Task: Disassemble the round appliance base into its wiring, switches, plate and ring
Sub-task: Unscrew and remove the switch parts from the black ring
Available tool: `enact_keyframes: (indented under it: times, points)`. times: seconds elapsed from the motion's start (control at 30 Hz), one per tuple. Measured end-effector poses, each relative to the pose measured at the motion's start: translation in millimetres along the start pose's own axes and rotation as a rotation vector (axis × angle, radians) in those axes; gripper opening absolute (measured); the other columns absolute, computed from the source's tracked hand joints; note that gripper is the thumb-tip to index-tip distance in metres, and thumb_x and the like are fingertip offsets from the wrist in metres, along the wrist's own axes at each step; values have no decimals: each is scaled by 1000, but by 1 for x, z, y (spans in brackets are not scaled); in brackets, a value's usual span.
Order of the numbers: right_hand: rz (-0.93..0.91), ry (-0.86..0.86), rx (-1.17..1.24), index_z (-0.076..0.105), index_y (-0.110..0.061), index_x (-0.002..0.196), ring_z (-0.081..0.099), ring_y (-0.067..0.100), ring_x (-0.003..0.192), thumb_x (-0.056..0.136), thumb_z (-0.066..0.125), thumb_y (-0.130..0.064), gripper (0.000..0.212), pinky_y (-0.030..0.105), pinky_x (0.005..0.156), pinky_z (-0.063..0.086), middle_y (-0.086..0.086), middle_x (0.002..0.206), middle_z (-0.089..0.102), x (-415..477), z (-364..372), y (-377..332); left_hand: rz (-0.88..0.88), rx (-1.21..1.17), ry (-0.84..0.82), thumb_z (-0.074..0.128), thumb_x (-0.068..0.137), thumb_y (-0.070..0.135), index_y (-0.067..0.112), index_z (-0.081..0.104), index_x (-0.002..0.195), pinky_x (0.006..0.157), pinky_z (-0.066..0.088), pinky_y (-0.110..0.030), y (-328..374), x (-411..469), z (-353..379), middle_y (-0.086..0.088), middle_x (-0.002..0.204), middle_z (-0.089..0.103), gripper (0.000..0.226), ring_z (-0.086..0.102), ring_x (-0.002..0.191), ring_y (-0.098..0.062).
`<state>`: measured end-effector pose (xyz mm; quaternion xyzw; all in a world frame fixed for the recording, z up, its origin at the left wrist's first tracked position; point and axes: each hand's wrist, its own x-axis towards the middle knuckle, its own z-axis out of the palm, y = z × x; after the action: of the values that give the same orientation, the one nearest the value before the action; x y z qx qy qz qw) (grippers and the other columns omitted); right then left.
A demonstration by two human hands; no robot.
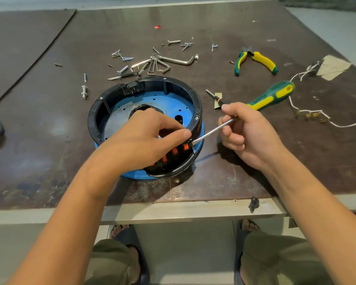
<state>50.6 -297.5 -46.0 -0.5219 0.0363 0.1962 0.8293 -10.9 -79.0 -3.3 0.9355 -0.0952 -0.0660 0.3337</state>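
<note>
Right, base sits near-centre on the desk, looks light, stiff plastic with likely brittle clips; left hand grips its near rim over the switches, right hand pinches the screwdriver shaft, tip at the rightmost switch.

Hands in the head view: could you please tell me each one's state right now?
Left hand: grips the round black-and-blue plastic appliance base by its rim.
Right hand: holds the green-and-yellow-handled metal screwdriver.

Worn brown table bears the round base, loose screws, hex keys, pliers and white wires
</note>
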Motion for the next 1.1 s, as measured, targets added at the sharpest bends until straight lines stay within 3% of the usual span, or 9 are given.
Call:
enact_keyframes:
  times: [0.1,0.2,0.3,0.37,0.5,0.6,0.77,0.87,1.1]
  points:
    - [-251,-54,-35,57,-16,60,33,10,31,95,60,-19,36,13,35,24,8,53,52,-10,-3,8,13,19,3,52,85,61,33,76,111,78,60,-29,0,1,0,16,90,75,45,69,84,0]
    - [-577,-110,-234,59,-24,59,41,15,36,91,62,-25,32,14,39,29,2,52,53,-21,-5,14,17,39,18,56,89,57,30,75,115,82,60,-31,-1,2,3,15,95,75,43,68,89,-2]
    - [-707,-100,-328,59,-26,59,44,16,39,93,60,-24,35,15,40,31,-2,50,53,-28,0,16,9,32,26,57,91,55,30,76,116,83,59,-32,-1,2,3,17,95,74,40,67,90,0]
    - [-640,-29,-276,57,-25,56,41,15,37,92,61,-24,36,14,38,28,-1,50,51,-25,6,15,-1,27,30,58,92,54,30,75,116,82,59,-33,-2,2,3,18,94,73,38,67,88,-1]
    - [-191,160,-39,52,-16,59,30,8,29,94,62,-20,37,12,36,20,4,48,46,-5,10,10,-7,22,23,57,89,56,31,75,115,79,61,-32,-2,2,3,17,91,73,40,67,85,-1]
    - [-6,131,-23,49,-13,62,25,6,28,98,58,-18,37,11,34,16,3,46,44,7,10,7,-10,26,12,56,90,56,30,74,117,82,60,-38,-1,2,3,13,93,74,42,68,88,-5]
    - [108,76,-43,53,-16,50,24,4,27,98,58,-19,48,9,31,16,3,45,43,18,11,2,-11,42,6,54,89,57,29,73,121,85,59,-37,-1,3,4,14,99,73,46,66,92,-4]
    - [66,43,-41,55,-17,51,26,5,27,98,59,-20,48,10,32,18,3,45,44,19,8,3,-16,42,3,56,91,55,28,72,122,86,59,-36,-1,3,3,14,101,73,44,66,94,-4]
    - [-485,-72,-208,58,-23,61,41,12,37,95,63,-32,36,14,39,28,3,51,51,-6,-3,15,-19,61,16,55,92,56,30,75,112,82,60,-39,-2,3,3,8,93,75,39,68,88,-6]
